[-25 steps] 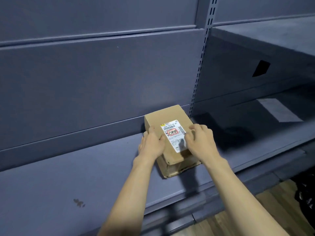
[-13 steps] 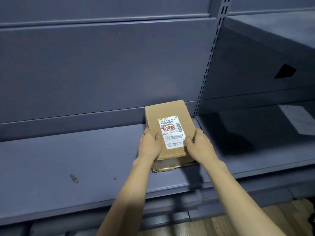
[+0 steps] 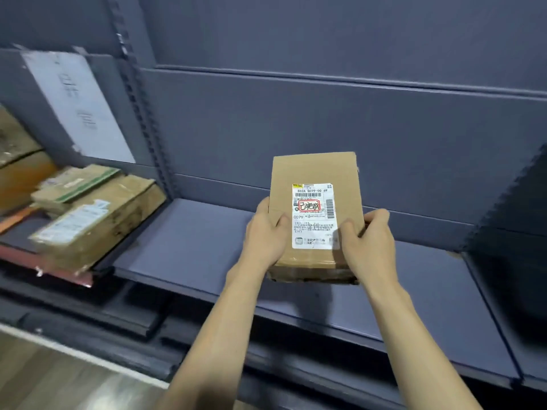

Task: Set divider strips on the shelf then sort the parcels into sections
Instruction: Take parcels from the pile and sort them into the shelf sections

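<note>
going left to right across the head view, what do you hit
stacked parcels on the left shelf bay → slotted upright post → left hand → brown box with the white label, held by both hands → right hand → second upright post

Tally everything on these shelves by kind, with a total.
Cardboard parcels: 4, one held by left hand and right hand, three stacked at left
White paper sheets: 1
Total: 5
</note>
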